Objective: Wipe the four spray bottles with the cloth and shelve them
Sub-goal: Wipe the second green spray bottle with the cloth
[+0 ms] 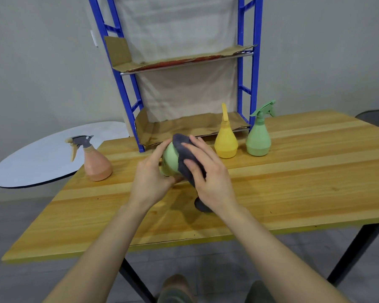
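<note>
My left hand (150,178) grips a light green spray bottle (170,159), tilted over the middle of the wooden table (293,184), its base facing me. My right hand (206,171) presses a dark grey cloth (184,149) against the bottle's right side; the cloth's tail hangs below my wrist. The bottle's nozzle is hidden behind my hands. A pink bottle (96,162) with a grey trigger stands at the table's left edge. A yellow bottle (225,138) and a darker green bottle (258,134) stand upright at the back right, in front of the shelf.
A blue metal shelf rack (127,88) stands at the table's back, its two visible shelves lined with cardboard (190,125). A grey oval tabletop (37,156) lies to the left, beyond the table edge. A dark chair back (376,117) shows at far right.
</note>
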A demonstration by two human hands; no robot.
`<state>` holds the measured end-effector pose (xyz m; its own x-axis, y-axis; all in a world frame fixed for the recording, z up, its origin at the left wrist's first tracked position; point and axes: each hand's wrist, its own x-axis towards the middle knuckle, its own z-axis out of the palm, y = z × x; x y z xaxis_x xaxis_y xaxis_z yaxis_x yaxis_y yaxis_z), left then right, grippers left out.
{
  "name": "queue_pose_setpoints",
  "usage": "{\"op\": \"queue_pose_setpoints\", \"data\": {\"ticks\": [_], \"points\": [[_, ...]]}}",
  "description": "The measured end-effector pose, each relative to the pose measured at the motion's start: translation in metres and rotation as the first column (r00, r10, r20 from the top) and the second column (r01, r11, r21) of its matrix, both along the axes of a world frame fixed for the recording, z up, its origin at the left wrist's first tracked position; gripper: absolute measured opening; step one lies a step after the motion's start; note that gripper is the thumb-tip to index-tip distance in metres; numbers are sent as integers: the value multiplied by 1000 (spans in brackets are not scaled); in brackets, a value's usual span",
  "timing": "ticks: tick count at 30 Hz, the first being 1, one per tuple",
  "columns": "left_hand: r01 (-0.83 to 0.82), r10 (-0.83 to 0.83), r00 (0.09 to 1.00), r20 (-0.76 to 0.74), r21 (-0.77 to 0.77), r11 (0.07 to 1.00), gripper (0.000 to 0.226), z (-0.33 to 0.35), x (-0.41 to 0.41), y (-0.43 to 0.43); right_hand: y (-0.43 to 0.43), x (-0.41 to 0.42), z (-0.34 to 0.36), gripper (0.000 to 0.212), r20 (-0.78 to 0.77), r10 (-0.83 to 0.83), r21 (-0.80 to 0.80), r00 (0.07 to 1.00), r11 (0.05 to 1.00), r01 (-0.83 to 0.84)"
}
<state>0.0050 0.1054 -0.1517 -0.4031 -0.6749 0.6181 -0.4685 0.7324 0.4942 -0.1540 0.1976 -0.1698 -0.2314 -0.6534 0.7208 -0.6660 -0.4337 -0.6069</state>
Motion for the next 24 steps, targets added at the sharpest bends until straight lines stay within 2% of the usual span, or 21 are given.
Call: {"op": "queue_pose_setpoints", "data": {"ticks": [4,8,12,14,18,20,24], "points": [[22,-17,996,83,-55,998,105,-8,10,0,-16,-9,20,34,64,-31,103,997,994,25],[42,-41,997,61,-20,999,108,-16,19,-4,-11,-22,1,27,78,-98,213,992,974,79],[91,-85,990,114,-48,995,107,-17,15,-6,3,-12,-6,35,-19,-43,91,999,995,44],[111,-104,988,116,-54,992,106,-17,11,-5,-3,-13,4,36,-20,-7,54,1000,999,8],[74,-73,997,31,-45,996,107,-14,11,-6,-4,-26,10,28,42,-48,117,998,992,42],[55,-55,998,-13,-14,998,106,-11,12,-9,10,-22,0,33,-33,-40,85,999,996,43],[63,-64,998,-12,-26,998,101,-4,9,-10,11,-14,-2,44,-217,67,14,974,998,-65]]}}
